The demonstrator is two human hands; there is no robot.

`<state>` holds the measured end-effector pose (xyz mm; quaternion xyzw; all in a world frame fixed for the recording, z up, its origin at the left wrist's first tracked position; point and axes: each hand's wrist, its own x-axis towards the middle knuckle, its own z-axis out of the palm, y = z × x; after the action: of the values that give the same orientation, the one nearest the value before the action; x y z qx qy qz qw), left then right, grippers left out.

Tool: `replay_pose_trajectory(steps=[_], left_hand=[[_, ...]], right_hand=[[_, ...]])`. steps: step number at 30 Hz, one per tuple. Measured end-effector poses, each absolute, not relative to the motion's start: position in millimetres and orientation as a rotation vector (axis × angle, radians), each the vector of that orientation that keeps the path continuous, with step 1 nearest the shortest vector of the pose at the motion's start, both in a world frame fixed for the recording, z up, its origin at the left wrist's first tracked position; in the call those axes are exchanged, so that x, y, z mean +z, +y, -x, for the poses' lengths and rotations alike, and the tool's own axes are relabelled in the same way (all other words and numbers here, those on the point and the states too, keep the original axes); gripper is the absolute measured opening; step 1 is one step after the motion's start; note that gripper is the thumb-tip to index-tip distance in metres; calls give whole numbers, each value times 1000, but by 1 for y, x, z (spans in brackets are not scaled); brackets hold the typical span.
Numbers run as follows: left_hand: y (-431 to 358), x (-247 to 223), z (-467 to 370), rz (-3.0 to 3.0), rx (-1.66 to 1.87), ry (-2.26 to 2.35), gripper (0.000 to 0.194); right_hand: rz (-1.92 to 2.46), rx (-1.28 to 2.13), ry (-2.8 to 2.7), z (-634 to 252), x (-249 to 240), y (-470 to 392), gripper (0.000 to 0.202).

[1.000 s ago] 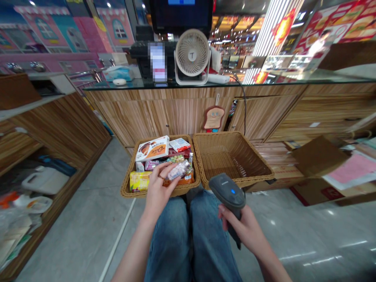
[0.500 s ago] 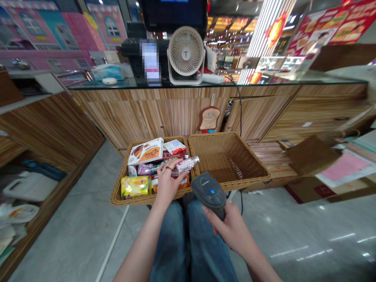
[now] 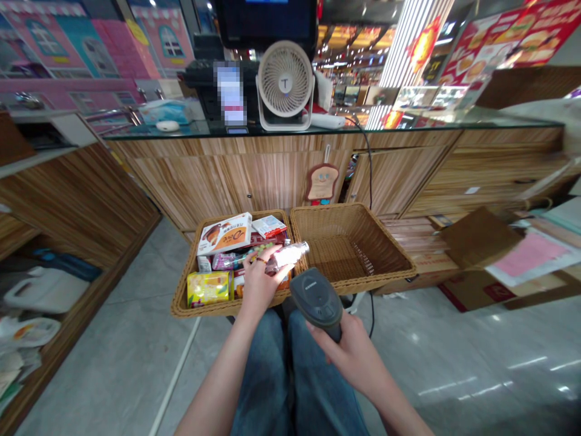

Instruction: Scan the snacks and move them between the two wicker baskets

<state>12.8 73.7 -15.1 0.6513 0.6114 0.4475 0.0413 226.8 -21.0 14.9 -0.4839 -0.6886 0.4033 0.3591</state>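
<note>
Closed around a small clear bottle (image 3: 290,255), my left hand (image 3: 262,275) is over the right part of the left wicker basket (image 3: 180,298). Bright light falls on the bottle. That basket holds a white and orange box (image 3: 226,234), a yellow packet (image 3: 209,289), a small white and red packet (image 3: 269,227) and several other packages. My right hand (image 3: 351,348) grips the handle of a dark barcode scanner (image 3: 316,297), whose head points toward the bottle. Beside the left basket sits a second wicker basket (image 3: 336,242) with nothing visible in it.
Behind the baskets stands a wooden counter (image 3: 204,175) with a glass top, bearing a white fan (image 3: 285,82), a screen (image 3: 267,21) and a blue packet (image 3: 167,112). A black cable (image 3: 371,175) hangs down its front. Cardboard boxes (image 3: 472,290) lie at right.
The scanner and my right hand have moved slightly left and up, nearer the bottle. The bottle is now brightly lit, and the scanner's blue light no longer shows.
</note>
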Motion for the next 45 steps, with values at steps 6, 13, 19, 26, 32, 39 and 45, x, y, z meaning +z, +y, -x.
replay_pose_trajectory(steps=[6,13,19,26,32,39,45], left_hand=[[72,-16,-11,-2112,1430,1796,41],[78,-4,-44,-2353,1316,1621,44],[73,2,-54,-2445,1266,1582,49],[42,-10,8,-2274,1460,1950,32],[37,-13,39,-2248,1301,2203,37],[52,-18,43,-2284,1133,2257,37],[60,-18,49,-2244,1132,2266,33]], right_hand=[[1252,1054,-1739,-231,14,-23,25],[1321,960,-1692,-245,13,-25,30],[1333,908,-1697,-254,10,-30,34],[1328,945,-1672,-255,7,-33,37],[1331,899,-1712,-251,5,-33,37],[1334,937,-1718,-251,5,-35,38],[1316,933,-1728,-251,7,-36,41]])
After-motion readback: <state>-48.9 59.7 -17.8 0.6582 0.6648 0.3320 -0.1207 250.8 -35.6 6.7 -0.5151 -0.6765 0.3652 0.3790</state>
